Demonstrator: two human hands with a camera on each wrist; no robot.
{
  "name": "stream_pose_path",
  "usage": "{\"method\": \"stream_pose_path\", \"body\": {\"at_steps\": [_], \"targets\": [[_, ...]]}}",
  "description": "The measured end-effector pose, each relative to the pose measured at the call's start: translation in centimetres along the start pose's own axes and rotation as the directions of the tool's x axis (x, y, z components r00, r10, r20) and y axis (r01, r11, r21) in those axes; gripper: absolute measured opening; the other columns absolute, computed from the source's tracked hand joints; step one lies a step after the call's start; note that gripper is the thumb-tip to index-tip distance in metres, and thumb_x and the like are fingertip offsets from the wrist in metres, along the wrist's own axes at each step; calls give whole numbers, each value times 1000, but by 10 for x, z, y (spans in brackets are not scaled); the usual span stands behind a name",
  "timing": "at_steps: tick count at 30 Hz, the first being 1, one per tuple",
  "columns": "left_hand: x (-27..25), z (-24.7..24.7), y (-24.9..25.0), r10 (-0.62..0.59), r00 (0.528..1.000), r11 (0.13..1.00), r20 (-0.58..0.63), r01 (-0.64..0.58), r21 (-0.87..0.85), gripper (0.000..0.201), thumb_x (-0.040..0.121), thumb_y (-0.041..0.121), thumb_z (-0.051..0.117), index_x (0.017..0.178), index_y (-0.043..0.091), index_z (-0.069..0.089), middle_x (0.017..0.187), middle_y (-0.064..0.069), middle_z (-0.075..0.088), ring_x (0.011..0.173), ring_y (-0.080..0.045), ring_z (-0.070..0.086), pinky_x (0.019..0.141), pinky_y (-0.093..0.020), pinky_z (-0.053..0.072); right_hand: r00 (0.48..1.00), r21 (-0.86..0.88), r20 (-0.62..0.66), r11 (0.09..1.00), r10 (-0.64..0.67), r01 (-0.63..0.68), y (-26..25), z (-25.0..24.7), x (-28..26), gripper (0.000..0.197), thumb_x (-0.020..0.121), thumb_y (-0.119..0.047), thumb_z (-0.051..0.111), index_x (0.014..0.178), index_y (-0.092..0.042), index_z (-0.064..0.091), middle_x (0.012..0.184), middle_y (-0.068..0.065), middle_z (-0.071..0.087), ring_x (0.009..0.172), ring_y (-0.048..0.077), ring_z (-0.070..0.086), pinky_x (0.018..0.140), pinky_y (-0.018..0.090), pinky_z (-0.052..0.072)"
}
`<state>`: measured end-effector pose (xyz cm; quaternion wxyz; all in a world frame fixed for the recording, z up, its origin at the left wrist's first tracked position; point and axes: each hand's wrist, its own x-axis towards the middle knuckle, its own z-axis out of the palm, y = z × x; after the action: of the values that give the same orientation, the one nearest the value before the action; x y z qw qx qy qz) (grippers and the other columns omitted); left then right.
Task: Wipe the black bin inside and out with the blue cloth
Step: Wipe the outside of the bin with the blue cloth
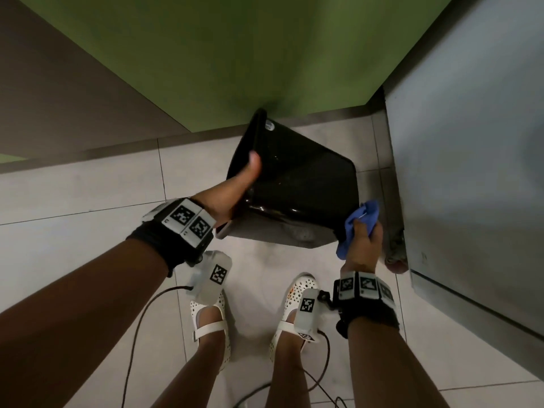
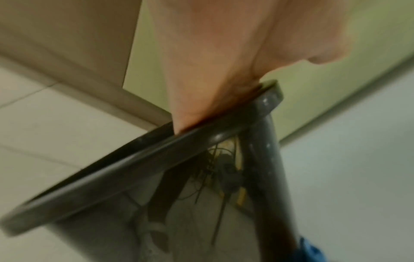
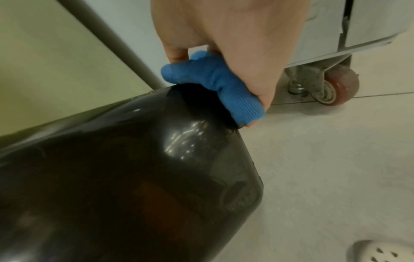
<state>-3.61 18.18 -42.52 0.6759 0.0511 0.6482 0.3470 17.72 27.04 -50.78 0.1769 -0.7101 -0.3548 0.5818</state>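
Left fingers: hidden inside the black bin [image 1: 297,184]; only the thumb [image 1: 253,164] shows, laid on the outer wall, so the left hand [image 1: 235,187] pinches the rim [image 2: 139,152] between thumb and unseen fingers.
Right fingers: curled tight round the bunched blue cloth [image 3: 215,85], the right hand [image 1: 363,245] pressing it onto the bin's bottom corner.
Black bin: tipped on its side above the tiled floor [image 1: 88,187], mouth turned to the person's left, base to the right; whether any edge touches the floor cannot be told.
Left wrist view only: the glossy wall just under the rim mirrors dark cables and the person's limbs; a scrap of blue cloth [image 2: 311,251] peeps past the bin's far edge.
Right wrist view only: the cloth's waffle weave, and a reddish caster wheel [image 3: 336,85] under a grey metal cabinet [image 3: 369,23], near the bin's base.
Head view only: white perforated shoes [image 1: 210,313] on the tiles, black wristbands [image 1: 179,228] with square coded tags, green panel [image 1: 235,54] behind the bin.
Writing: a small round white sticker [image 1: 270,125] near the rim, too blurred to read.
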Motion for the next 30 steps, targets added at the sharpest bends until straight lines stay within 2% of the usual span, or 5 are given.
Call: {"method": "stream_pose_path", "body": {"at_steps": [9, 14, 19, 24, 30], "targets": [[7, -6, -13, -76, 972, 975, -221, 26, -222, 63, 90, 62, 30, 135, 21, 45, 129, -10, 60, 117, -27, 58, 106, -46, 41, 893, -429, 153, 785, -424, 447, 20, 31, -33, 49, 99, -30, 35, 146, -19, 26, 157, 14, 7, 144, 35, 11, 116, 46, 19], [13, 5, -18, -59, 962, 947, -266, -31, -321, 62, 92, 61, 20, 115, 18, 59, 117, -13, 65, 105, -25, 64, 93, -40, 49, 759, -577, 299, 524, -579, 627, 24, 83, -81, 61, 97, -43, 9, 140, -14, 39, 152, 20, 21, 139, 46, 9, 110, 49, 8], [12, 4, -19, -44, 964, 963, -262, -29, -268, 69, 92, 61, 15, 128, 15, 52, 123, -11, 62, 110, -22, 60, 93, -32, 48, 640, -616, 420, 316, -644, 722, 25, 102, -95, 43, 99, -36, 24, 136, -20, 41, 148, 17, 35, 136, 47, 21, 107, 57, 28], [16, 5, -19, 6, 971, 976, -238, -57, -210, 53, 96, 52, 13, 98, 25, 59, 96, 3, 67, 92, -8, 62, 77, -19, 50, 499, -576, 564, 120, -658, 809, 15, 97, -91, 44, 95, -31, 33, 136, -20, 48, 148, 13, 38, 135, 47, 28, 109, 55, 23], [14, 10, -19, 29, 976, 973, -215, -77, -218, 60, 95, 53, 18, 136, 16, 42, 124, -11, 60, 113, -24, 59, 86, -32, 53, 622, -626, 528, 229, -578, 745, 13, 84, -72, 48, 98, -36, 22, 135, -18, 46, 149, 16, 33, 138, 42, 27, 113, 49, 20]]}}
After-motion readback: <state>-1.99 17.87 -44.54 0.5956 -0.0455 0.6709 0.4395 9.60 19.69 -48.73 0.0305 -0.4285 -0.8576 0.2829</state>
